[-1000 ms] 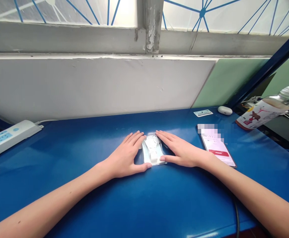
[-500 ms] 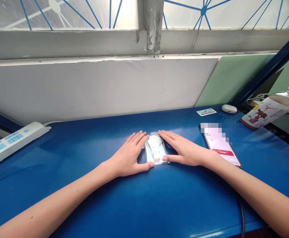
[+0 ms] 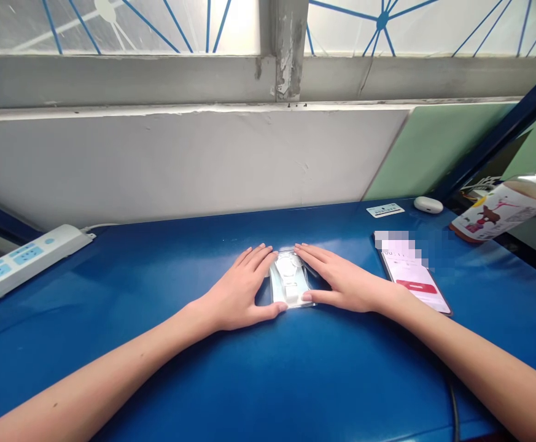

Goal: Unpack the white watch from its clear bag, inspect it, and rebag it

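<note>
A small clear plastic package (image 3: 290,279) lies flat on the blue table, with a white item and a pale backing inside. What the white item is, I cannot make out. At the package's left edge rests my left hand (image 3: 240,288), palm down, fingers stretched out and thumb at the near corner. My right hand (image 3: 341,281) lies along the opposite edge, its fingers extended and its thumb touching the lower right part. Both hands are open, and the package's side edges are partly covered by the fingertips.
On the right are a smartphone (image 3: 412,276) with a lit screen, a small card (image 3: 385,210), a white earbud case (image 3: 428,205) and a tilted drink bottle (image 3: 498,212). A white power strip (image 3: 28,261) lies at the left. Behind the blue table (image 3: 258,380) stands a wall.
The view has shifted very slightly. My hands and the package keep the same places relative to each other.
</note>
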Demonstrator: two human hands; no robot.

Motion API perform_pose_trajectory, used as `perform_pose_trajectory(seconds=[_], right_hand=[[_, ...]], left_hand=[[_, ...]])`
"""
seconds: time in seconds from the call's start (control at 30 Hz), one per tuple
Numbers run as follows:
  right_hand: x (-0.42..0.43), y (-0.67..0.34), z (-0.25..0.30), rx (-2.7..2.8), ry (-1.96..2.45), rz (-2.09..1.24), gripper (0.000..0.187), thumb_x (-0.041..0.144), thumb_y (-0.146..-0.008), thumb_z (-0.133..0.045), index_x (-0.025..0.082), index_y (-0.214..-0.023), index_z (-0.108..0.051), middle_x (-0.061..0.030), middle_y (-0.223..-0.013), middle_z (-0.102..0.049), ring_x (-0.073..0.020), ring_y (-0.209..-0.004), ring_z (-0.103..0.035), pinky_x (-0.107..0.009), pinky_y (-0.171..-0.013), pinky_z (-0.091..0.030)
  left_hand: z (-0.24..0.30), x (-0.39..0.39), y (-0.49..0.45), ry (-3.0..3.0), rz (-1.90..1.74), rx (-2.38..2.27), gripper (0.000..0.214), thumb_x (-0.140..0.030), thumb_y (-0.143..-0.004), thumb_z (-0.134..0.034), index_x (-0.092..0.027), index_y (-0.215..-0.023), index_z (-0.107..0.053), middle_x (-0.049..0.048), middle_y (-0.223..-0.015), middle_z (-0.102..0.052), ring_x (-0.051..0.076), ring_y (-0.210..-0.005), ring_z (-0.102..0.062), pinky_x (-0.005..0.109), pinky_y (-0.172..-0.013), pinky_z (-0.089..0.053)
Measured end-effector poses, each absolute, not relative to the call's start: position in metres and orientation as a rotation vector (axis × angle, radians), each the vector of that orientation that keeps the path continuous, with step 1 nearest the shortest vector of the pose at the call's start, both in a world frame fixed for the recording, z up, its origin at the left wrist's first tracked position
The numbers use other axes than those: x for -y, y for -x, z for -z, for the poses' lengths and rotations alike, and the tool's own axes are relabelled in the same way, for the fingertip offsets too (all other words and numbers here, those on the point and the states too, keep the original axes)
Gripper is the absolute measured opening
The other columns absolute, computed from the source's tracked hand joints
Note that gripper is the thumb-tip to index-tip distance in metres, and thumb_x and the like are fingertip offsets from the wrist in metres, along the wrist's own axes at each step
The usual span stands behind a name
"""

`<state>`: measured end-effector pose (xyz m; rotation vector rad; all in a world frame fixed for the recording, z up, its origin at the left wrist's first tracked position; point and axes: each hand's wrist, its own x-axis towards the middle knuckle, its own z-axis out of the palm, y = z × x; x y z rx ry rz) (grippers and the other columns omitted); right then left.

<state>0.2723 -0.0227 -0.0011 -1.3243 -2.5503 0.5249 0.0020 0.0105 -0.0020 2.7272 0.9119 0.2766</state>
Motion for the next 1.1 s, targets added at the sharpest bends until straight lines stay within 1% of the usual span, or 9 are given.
perform_pose_trajectory(seconds=[0.2, 0.33, 0.5, 0.63, 0.73, 0.83, 1.0, 1.1], right_hand=[[0.0228, -0.2705, -0.0013, 2.558, 1.331, -0.520, 0.088, 0.066, -0.091, -0.049, 0.012, -0.156, -0.025, -0.0194, -0.161, -0.027, -0.0349, -0.147, -0.028, -0.053, -0.117, -0.032], [0.0233, -0.2698, -0.0010, 2.565, 1.337, -0.502, 0.089, 0.065, -0.091, -0.048, 0.010, -0.156, -0.023, -0.0204, -0.160, -0.028, -0.0346, -0.147, -0.028, -0.053, -0.117, -0.032], [0.0244, -0.2695, -0.0017, 2.561, 1.340, -0.501, 0.090, 0.064, -0.091, -0.049, 0.009, -0.157, -0.021, -0.0211, -0.160, -0.028, -0.0352, -0.147, -0.028, -0.053, -0.116, -0.033], [0.0250, -0.2692, -0.0035, 2.582, 1.363, -0.505, 0.090, 0.064, -0.092, -0.048, 0.007, -0.156, -0.022, -0.0219, -0.161, -0.025, -0.0353, -0.148, -0.026, -0.053, -0.117, -0.031], [0.0247, -0.2691, -0.0037, 2.576, 1.365, -0.502, 0.089, 0.064, -0.091, -0.049, 0.008, -0.156, -0.023, -0.0219, -0.160, -0.026, -0.0356, -0.147, -0.026, -0.053, -0.117, -0.032], [0.0245, -0.2685, -0.0033, 2.589, 1.363, -0.486, 0.089, 0.064, -0.092, -0.048, 0.006, -0.155, -0.024, -0.0224, -0.159, -0.027, -0.0353, -0.147, -0.027, -0.053, -0.117, -0.032], [0.0266, -0.2654, -0.0027, 2.563, 1.359, -0.385, 0.087, 0.065, -0.091, -0.050, 0.005, -0.152, -0.031, -0.0231, -0.156, -0.036, -0.0361, -0.145, -0.033, -0.054, -0.115, -0.035], [0.0280, -0.2636, -0.0022, 2.541, 1.357, -0.326, 0.085, 0.063, -0.090, -0.052, 0.005, -0.149, -0.036, -0.0230, -0.152, -0.042, -0.0363, -0.143, -0.037, -0.053, -0.114, -0.038]], left_hand=[[-0.0001, -0.0097, -0.0027, -2.736, -0.266, -0.909, 0.086, -0.061, -0.088, -0.056, -0.009, -0.152, -0.029, 0.0215, -0.157, -0.032, 0.037, -0.148, -0.022, 0.056, -0.120, -0.020], [-0.0001, -0.0095, -0.0025, -2.722, -0.286, -0.898, 0.085, -0.062, -0.088, -0.055, -0.012, -0.152, -0.029, 0.0209, -0.158, -0.031, 0.038, -0.148, -0.023, 0.057, -0.119, -0.021], [0.0003, -0.0097, -0.0028, -2.720, -0.272, -0.910, 0.088, -0.064, -0.087, -0.056, -0.009, -0.151, -0.030, 0.0221, -0.157, -0.031, 0.037, -0.148, -0.023, 0.056, -0.119, -0.022], [0.0005, -0.0100, -0.0026, -2.716, -0.278, -0.908, 0.089, -0.065, -0.085, -0.057, -0.012, -0.151, -0.030, 0.0206, -0.157, -0.033, 0.036, -0.148, -0.023, 0.055, -0.120, -0.021], [0.0011, -0.0101, -0.0025, -2.721, -0.278, -0.908, 0.088, -0.064, -0.086, -0.057, -0.012, -0.152, -0.029, 0.0203, -0.158, -0.032, 0.036, -0.148, -0.022, 0.054, -0.120, -0.021], [0.0020, -0.0100, -0.0024, -2.735, -0.278, -0.904, 0.086, -0.061, -0.088, -0.056, -0.011, -0.152, -0.028, 0.0201, -0.158, -0.031, 0.036, -0.149, -0.021, 0.054, -0.121, -0.020], [0.0024, -0.0100, -0.0021, -2.766, -0.235, -0.900, 0.086, -0.057, -0.089, -0.055, -0.008, -0.154, -0.025, 0.0202, -0.159, -0.029, 0.035, -0.150, -0.019, 0.052, -0.122, -0.017], [0.0020, -0.0099, -0.0021, -2.779, -0.216, -0.892, 0.086, -0.053, -0.089, -0.054, -0.008, -0.155, -0.022, 0.0207, -0.161, -0.024, 0.034, -0.150, -0.016, 0.052, -0.122, -0.017]])
